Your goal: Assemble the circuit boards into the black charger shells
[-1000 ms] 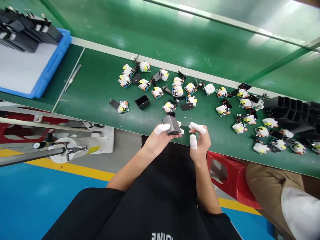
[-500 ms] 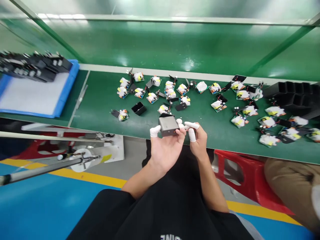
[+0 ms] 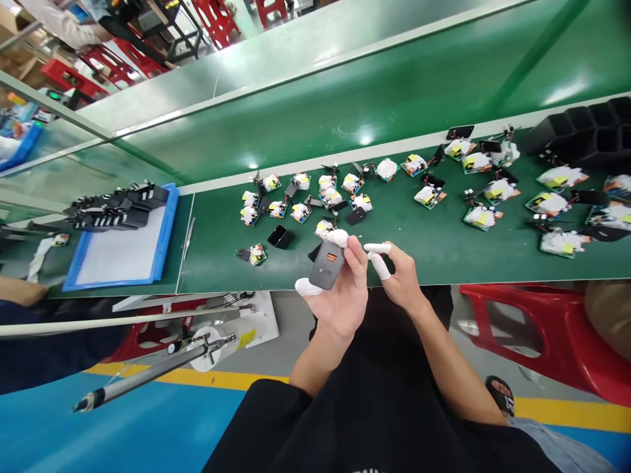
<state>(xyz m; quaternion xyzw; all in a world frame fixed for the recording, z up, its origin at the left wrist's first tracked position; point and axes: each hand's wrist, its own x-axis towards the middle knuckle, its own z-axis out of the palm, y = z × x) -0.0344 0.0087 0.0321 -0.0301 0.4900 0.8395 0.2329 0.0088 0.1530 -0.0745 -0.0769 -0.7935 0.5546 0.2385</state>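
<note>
My left hand (image 3: 340, 305) holds a small black plastic case (image 3: 327, 265) up above the front edge of the bench. The case is tilted so that a flat end with a small orange-brown slotted patch faces me. White finger cots cover the thumb and some fingertips. Close by on the right, my right hand (image 3: 401, 279) has its cotted thumb and index finger brought together in a pinch. Whatever lies between those tips is too small to make out. Behind the left hand, a circuit board with a white-wrapped part (image 3: 324, 228) lies on the bench.
An open black case (image 3: 280, 237) lies on the green bench (image 3: 221, 256), among several circuit boards (image 3: 428, 195). Empty black housings (image 3: 586, 135) are stacked at the right. A blue-rimmed tray (image 3: 165, 243) with finished-looking black units stands left. A red stool (image 3: 537, 328) is at the lower right.
The black case has been turned in my left hand, from its broad side to its slotted end. My right hand keeps its pinch beside it. The camera view has tilted and shifted.
</note>
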